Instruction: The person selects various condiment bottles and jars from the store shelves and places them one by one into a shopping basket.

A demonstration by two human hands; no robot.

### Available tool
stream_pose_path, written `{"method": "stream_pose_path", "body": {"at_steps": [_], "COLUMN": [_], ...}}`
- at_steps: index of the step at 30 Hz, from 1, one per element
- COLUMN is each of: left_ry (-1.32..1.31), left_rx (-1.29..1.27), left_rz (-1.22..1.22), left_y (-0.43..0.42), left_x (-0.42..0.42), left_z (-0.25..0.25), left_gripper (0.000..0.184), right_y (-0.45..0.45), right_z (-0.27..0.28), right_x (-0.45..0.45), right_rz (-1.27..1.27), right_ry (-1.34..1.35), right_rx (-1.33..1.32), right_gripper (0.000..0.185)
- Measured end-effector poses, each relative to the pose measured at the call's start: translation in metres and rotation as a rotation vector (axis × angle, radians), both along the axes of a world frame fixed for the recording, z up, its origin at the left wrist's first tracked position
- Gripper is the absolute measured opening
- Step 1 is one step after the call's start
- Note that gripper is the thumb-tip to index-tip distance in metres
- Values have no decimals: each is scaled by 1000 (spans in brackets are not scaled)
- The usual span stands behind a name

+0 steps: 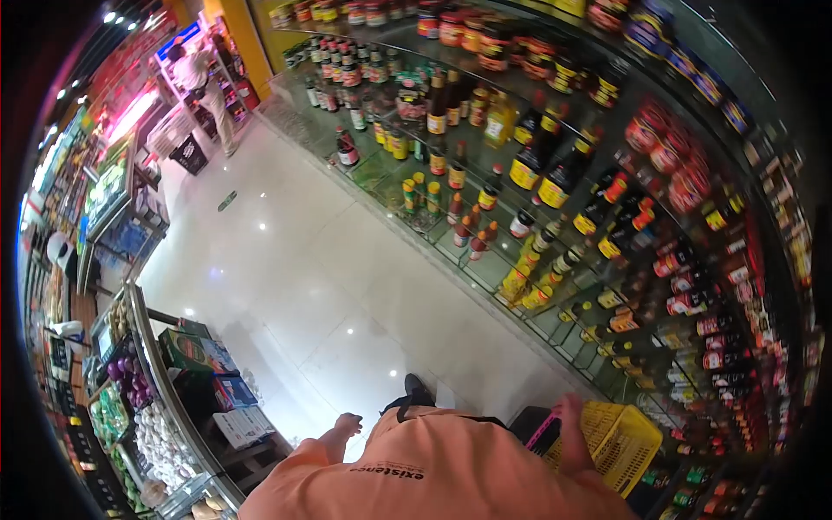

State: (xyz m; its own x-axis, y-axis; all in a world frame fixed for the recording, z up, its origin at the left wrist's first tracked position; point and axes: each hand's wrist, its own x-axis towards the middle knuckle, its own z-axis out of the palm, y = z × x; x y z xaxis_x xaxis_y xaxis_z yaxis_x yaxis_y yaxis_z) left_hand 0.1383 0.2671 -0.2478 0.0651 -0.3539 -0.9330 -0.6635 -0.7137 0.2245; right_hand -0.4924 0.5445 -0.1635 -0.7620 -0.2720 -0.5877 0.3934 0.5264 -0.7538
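Observation:
My left hand (348, 424) hangs out in front of my orange shirt (451, 464), over the pale floor. Its fingers look loosely curled together, and I see nothing in them. On the other side, my right hand (569, 412) is beside a yellow plastic shopping basket (620, 438) and appears closed on it at the side of my body. The grip itself is partly hidden. A pink strip (543, 432) on something dark shows just left of that hand. One dark shoe (419, 387) pokes out ahead of my shirt.
Glass shelves with sauce bottles (555, 178) and jars line the right side. A produce stand with garlic (165, 446) and purple onions (130, 379) runs along the left, with cartons (230, 390) beside it. Down the tiled aisle (303, 251), a person (204, 82) stands near a black basket (187, 154).

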Motion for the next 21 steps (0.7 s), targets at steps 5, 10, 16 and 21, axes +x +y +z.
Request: {"method": "stream_pose_path", "body": {"at_steps": [5, 10, 16, 21], "left_ry": [201, 246, 176, -30], "left_rx": [-175, -243, -146, -98], "left_rz": [317, 445, 515, 434], "left_y": [-39, -63, -54, -72], "left_x": [3, -10, 8, 21], "left_z": [6, 18, 18, 40], "left_gripper": [30, 30, 28, 29], "right_y": [-138, -218, -301, -369], "right_z": [-13, -6, -38, -65], "right_x": [103, 139, 80, 36], "right_rz": [949, 1201, 948, 815], "right_ry": [338, 219, -159, -214], "right_rx": [255, 110, 331, 431], "right_gripper": [34, 39, 28, 24]}}
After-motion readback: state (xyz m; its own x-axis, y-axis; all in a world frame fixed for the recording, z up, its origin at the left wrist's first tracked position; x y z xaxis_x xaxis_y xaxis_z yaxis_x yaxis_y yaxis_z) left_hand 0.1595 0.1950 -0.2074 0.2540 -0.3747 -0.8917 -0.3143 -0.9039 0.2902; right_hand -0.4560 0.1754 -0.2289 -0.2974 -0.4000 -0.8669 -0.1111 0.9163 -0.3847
